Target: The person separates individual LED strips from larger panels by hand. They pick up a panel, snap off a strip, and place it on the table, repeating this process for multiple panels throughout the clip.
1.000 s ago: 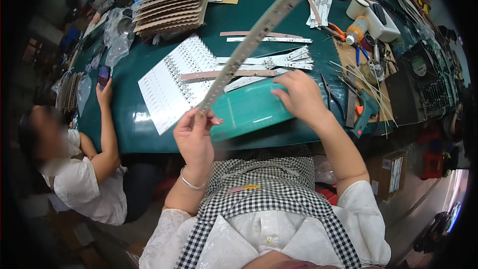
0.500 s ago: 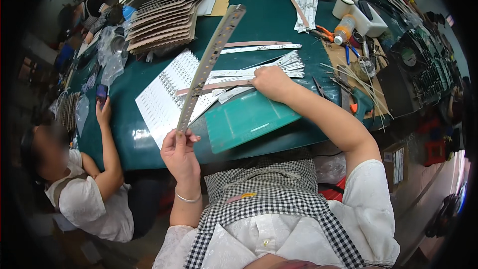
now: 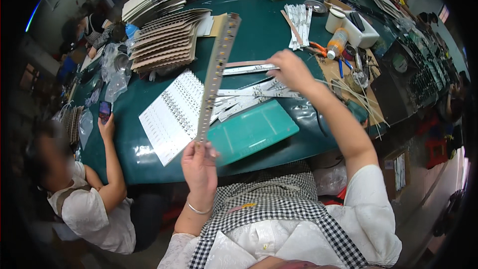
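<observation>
My left hand [image 3: 200, 167] is closed on the lower end of a long, narrow circuit board strip [image 3: 216, 74]. The strip stands up at a slight tilt above the table, dotted with small yellowish parts. Farther off, my right hand [image 3: 294, 72] has its fingers bent round the right end of a pinkish strip [image 3: 244, 64], beside a white strip [image 3: 246, 70]; its fingertips are partly hidden. Between my hands lies a fanned pile of white printed strips [image 3: 259, 93]. A white sheet of joined boards [image 3: 169, 119] is left of the upright strip, with a green tray [image 3: 254, 132] nearest me.
Stacked wavy-edged brown boards [image 3: 164, 45] stand at the back left. More white strips [image 3: 298, 22] lie at the back right, near an orange bottle [image 3: 337, 42], pliers [image 3: 317, 50] and a white container [image 3: 362, 30]. On the left, another person holds a phone [image 3: 104, 112].
My right hand has moved from the near pile to the strips farther back. The pinkish strip on the near pile no longer shows there. My left hand has shifted slightly right, its strip more upright.
</observation>
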Action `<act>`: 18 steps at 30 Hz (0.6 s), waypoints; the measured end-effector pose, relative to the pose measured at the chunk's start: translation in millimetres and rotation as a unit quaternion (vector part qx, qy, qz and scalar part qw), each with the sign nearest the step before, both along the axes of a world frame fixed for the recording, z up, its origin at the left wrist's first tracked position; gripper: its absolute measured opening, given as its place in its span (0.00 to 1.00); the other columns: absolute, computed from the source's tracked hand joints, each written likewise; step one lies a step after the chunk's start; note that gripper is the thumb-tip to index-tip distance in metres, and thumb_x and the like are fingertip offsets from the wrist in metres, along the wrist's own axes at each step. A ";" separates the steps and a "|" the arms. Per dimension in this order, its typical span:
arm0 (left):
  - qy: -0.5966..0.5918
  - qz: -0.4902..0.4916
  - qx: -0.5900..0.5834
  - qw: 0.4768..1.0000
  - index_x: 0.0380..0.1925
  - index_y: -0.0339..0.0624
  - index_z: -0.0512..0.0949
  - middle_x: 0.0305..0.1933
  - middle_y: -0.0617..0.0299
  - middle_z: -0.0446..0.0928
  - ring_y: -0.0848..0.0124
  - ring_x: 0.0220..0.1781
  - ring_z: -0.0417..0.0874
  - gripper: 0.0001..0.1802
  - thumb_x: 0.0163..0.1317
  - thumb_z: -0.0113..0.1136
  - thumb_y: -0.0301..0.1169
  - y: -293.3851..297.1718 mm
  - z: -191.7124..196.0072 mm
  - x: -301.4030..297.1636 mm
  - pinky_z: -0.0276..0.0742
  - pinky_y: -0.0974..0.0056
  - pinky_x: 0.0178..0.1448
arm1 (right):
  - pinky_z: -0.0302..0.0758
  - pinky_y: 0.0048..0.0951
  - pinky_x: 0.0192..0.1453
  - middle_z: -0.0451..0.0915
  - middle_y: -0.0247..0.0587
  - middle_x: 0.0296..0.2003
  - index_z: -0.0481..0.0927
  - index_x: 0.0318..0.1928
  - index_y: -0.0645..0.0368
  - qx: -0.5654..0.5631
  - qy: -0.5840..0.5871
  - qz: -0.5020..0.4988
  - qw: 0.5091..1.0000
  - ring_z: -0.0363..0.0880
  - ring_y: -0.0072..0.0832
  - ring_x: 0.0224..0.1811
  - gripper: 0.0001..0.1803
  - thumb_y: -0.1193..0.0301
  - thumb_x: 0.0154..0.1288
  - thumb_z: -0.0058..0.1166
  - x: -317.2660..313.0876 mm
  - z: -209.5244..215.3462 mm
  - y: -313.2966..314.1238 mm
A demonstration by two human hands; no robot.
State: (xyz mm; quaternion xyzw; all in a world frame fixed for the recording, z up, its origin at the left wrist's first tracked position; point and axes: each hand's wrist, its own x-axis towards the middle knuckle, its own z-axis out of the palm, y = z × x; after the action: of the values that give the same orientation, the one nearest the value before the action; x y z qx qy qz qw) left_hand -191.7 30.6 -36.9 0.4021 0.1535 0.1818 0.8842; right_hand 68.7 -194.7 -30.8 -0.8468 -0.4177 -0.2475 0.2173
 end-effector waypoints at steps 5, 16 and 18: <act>-0.004 -0.085 -0.052 0.995 0.39 0.40 0.73 0.38 0.60 0.77 0.71 0.34 0.78 0.08 0.70 0.51 0.33 -39.0 -1.5 12.4 0.79 0.63 0.43 | 0.77 0.25 0.42 0.83 0.40 0.39 0.81 0.40 0.63 0.228 0.355 0.164 0.891 0.81 0.23 0.41 0.09 0.76 0.58 0.60 -126.3 44.8 33.9; -0.139 0.114 0.588 0.789 0.59 0.36 0.69 0.68 0.53 0.61 0.61 0.64 0.68 0.31 0.54 0.65 0.23 3.5 10.5 -12.7 0.65 0.56 0.65 | 0.74 0.41 0.36 0.75 0.45 0.30 0.77 0.34 0.61 -0.031 0.172 0.086 0.981 0.77 0.46 0.33 0.04 0.77 0.56 0.53 -115.1 83.0 -3.5; -0.152 0.243 0.613 0.737 0.54 0.38 0.74 0.62 0.52 0.68 0.59 0.62 0.70 0.25 0.53 0.65 0.23 22.8 30.5 -11.7 0.65 0.55 0.65 | 0.75 0.42 0.37 0.74 0.45 0.31 0.78 0.33 0.59 -0.116 0.175 0.084 0.974 0.78 0.45 0.34 0.05 0.78 0.55 0.50 -111.0 59.7 -7.8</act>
State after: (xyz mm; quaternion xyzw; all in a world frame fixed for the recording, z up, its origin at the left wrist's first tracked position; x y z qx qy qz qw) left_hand -203.4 53.4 -6.4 0.7732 -0.0348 0.5035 0.3839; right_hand -42.2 -202.6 28.8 -0.8582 -0.4690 -0.0265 0.2069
